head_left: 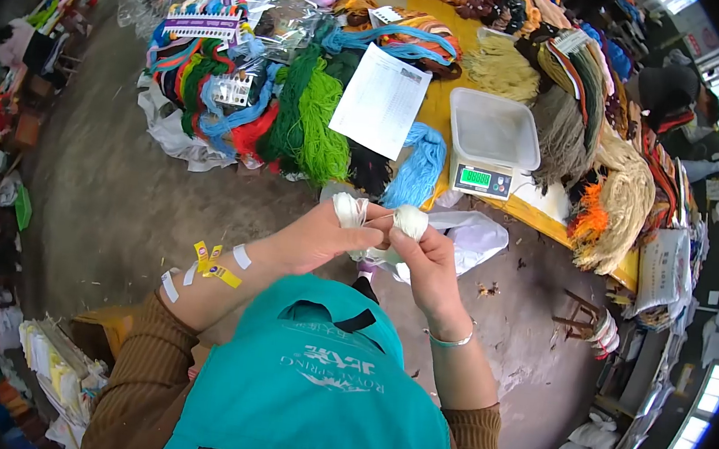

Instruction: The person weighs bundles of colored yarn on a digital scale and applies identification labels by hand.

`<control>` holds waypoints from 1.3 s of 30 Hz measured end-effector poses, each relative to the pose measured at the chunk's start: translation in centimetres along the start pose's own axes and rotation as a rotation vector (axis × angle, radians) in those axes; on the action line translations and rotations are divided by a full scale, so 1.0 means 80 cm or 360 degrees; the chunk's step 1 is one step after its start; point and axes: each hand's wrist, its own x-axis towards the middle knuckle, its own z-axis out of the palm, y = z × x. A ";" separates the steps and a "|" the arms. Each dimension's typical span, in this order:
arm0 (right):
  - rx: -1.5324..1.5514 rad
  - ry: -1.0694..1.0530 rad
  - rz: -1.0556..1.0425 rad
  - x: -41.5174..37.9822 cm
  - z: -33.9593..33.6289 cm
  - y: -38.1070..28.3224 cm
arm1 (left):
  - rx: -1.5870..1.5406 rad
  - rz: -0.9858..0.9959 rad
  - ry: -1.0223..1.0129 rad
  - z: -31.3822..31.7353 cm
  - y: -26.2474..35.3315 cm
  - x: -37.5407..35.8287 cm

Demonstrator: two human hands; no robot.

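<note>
White thread hangs between my two hands, in front of the teal apron [314, 404]. My left hand [323, 236] is closed, with a looped bundle of white thread [349, 211] over its fingers. In my right hand [432, 263], thumb and fingers pinch a rounded bundle of white thread [411, 221]. A thin strand seems to run between the bundles. Just past my hands, a light blue skein [419, 165] hangs over the table edge. A white plastic bag [472, 239] lies below and to the right of my hands.
On the yellow table [438, 110] stands a digital scale [481, 179] with a clear plastic tray [495, 127]. A printed sheet [381, 100] lies on skeins beside a bright green skein [321, 115]. Beige skeins [621, 199] hang at right, near a wooden stool [578, 319].
</note>
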 end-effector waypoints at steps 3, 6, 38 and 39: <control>0.0025 0.0206 0.0045 -0.009 0.003 0.012 | 0.0145 -0.0026 0.0060 0.007 -0.003 0.005; 0.0230 0.0501 -0.0012 -0.025 0.006 0.011 | 0.0139 0.0019 0.0182 -0.001 -0.010 0.008; -0.1382 0.1982 -0.0317 -0.314 -0.418 -0.342 | -0.0772 0.0664 0.1371 -0.398 0.118 -0.208; -0.1320 0.2009 -0.0437 -0.307 -0.430 -0.362 | -0.0756 0.0643 0.1405 -0.391 0.115 -0.205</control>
